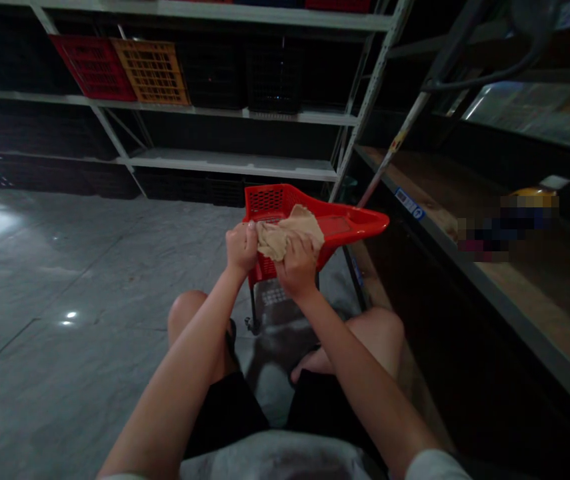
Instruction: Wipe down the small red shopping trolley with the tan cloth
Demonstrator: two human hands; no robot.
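Observation:
A crumpled tan cloth (pixel 307 223) is bunched between my two hands, over a small red plastic shopping cart (pixel 355 223). My left hand (pixel 241 248) is closed at the cart's near left edge, its thumb up against the cloth. My right hand (pixel 297 267) presses on the cloth with bent fingers gripping it. The cart has a perforated basket wall, a pointed tip toward the right and dark legs with a caster on the floor. The cloth and my hands cover part of the basket's inside.
Behind the cart stands a white metal rack (pixel 235 163) with a red crate (pixel 95 67), a yellow crate (pixel 152 72) and several black crates. A wooden shelf (pixel 429 180) runs along the right. My knees flank the cart on the grey floor (pixel 65 280).

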